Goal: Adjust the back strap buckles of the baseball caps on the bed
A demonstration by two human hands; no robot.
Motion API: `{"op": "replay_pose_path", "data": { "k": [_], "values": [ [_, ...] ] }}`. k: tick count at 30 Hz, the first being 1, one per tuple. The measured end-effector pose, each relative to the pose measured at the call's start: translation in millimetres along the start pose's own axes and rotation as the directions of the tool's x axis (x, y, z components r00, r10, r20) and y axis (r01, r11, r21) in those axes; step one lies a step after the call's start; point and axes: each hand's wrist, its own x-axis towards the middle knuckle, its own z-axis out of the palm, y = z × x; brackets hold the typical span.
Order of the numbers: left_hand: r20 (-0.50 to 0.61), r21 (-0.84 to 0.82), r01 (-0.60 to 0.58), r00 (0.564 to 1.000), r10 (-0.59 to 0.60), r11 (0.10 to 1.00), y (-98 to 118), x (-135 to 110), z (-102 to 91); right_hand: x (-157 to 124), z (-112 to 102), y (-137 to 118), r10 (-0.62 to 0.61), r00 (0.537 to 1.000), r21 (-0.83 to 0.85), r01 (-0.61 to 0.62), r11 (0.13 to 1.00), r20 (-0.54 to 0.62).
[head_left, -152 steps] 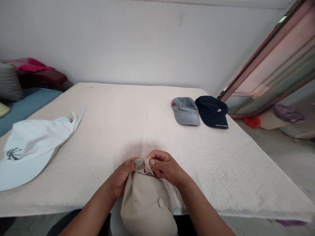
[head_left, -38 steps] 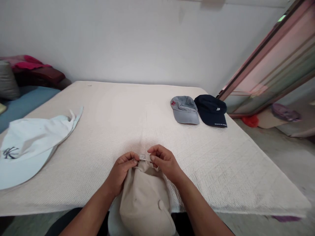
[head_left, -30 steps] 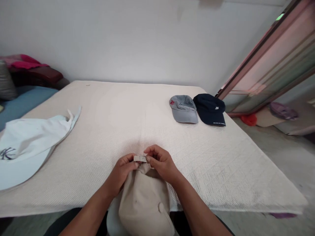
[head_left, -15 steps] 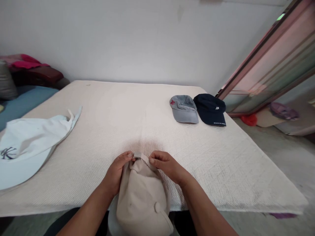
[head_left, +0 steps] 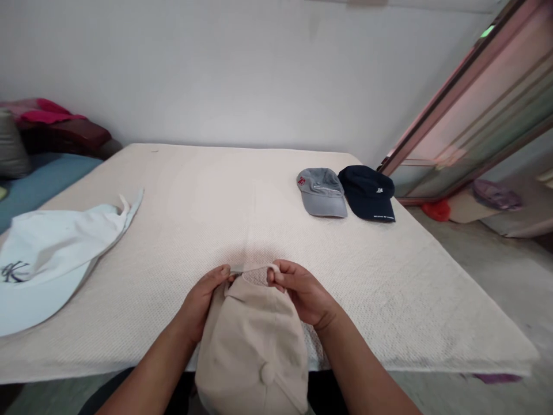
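Note:
A beige cap [head_left: 253,346] lies crown up at the near edge of the cloth-covered table [head_left: 224,207], its back strap facing away from me. My left hand [head_left: 203,300] pinches the left end of the strap. My right hand [head_left: 300,291] pinches the right end. The strap is stretched between them, and an arched gap shows under it. Both hands are closed on the cap.
A white cap [head_left: 47,259] with a dark logo lies at the left edge. A grey cap [head_left: 322,193] and a navy cap [head_left: 369,193] sit side by side at the far right. Cushions [head_left: 52,127] are at far left, a glass door frame [head_left: 466,115] at right.
My hands left the metal buckle and now pull the strap ends apart. The cap has tilted toward me, its top button now lower in view.

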Motion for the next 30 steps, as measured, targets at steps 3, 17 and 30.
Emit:
{"op": "replay_pose_path", "data": {
  "k": [3, 17, 30],
  "values": [
    [0.070, 0.024, 0.044, 0.997, -0.045, 0.999, -1.9, 1.1, -0.9, -2.1, 3.4, -4.1, -0.063, 0.998, 0.116, 0.062, 0.991, 0.003],
    [0.116, 0.235, 0.019, 0.992, -0.047, 0.972, -7.0, 0.5, -1.5, 3.6, 6.6, -1.8, -0.107, 0.989, -0.200, 0.085, 0.976, -0.104],
    [0.174, 0.269, 0.041, 0.981, -0.091, 0.962, -9.8, -0.1, 0.5, 9.5, 5.6, 11.9, -0.195, 0.974, -0.396, 0.135, 0.908, -0.116]
  ]
}}
